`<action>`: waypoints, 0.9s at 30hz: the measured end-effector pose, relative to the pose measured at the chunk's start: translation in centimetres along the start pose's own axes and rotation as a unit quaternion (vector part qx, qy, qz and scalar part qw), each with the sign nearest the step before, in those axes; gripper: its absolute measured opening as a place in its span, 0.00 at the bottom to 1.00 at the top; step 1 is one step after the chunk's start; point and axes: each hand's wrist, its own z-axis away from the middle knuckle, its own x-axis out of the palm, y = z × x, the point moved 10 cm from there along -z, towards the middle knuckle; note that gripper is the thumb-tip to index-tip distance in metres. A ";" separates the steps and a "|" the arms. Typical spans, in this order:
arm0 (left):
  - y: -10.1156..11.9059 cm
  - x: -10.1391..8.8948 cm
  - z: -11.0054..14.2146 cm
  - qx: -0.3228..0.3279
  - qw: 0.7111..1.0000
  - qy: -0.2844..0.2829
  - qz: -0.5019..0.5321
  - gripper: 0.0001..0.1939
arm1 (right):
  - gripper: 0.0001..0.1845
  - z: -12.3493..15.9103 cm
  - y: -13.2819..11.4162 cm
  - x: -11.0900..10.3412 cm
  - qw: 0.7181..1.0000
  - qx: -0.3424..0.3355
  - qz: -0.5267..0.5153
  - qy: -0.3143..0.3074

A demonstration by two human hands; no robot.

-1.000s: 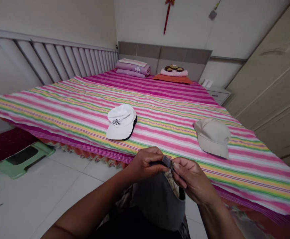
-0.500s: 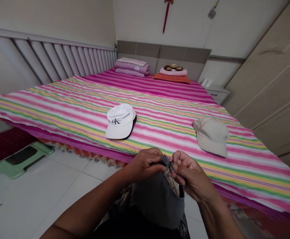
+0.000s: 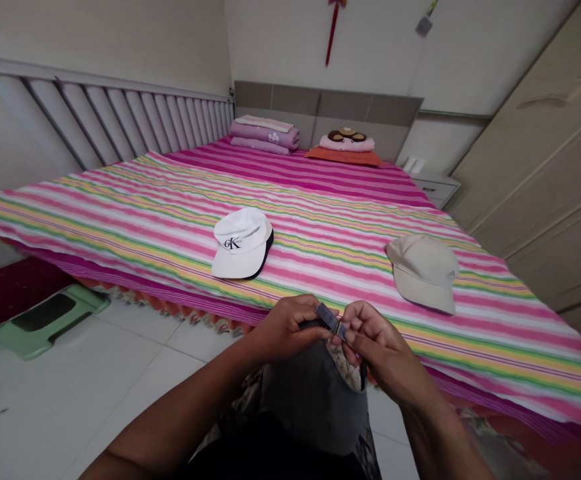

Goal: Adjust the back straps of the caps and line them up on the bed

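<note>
A dark grey cap (image 3: 310,393) hangs below my hands, its patterned lining showing through the opening. Its back strap (image 3: 328,317), with a small metal buckle, stretches between my fingers. My left hand (image 3: 290,327) pinches the strap on the left side of the buckle. On the other side, my right hand (image 3: 375,340) is closed on the strap close to the buckle, with thumb and index finger pressed together. Beyond my hands, a white cap (image 3: 243,243) with black lettering lies on the bed, and a beige cap (image 3: 423,270) lies farther right.
The bed (image 3: 180,213) has a striped cover and fills the middle. Folded purple bedding (image 3: 265,137) and an orange pillow (image 3: 343,158) are by the headboard. A green stool (image 3: 45,327) stands on the tiled floor at left, a wardrobe (image 3: 540,167) at right.
The strap between my fingers has turned, and a longer piece shows left of the buckle. My hands stay almost in place; the caps on the bed have not moved.
</note>
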 end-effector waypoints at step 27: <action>-4.3 0.8 1.5 -0.274 0.941 0.067 0.185 0.09 | 0.12 1.2 -2.9 -0.2 0.936 -0.115 0.321 0.083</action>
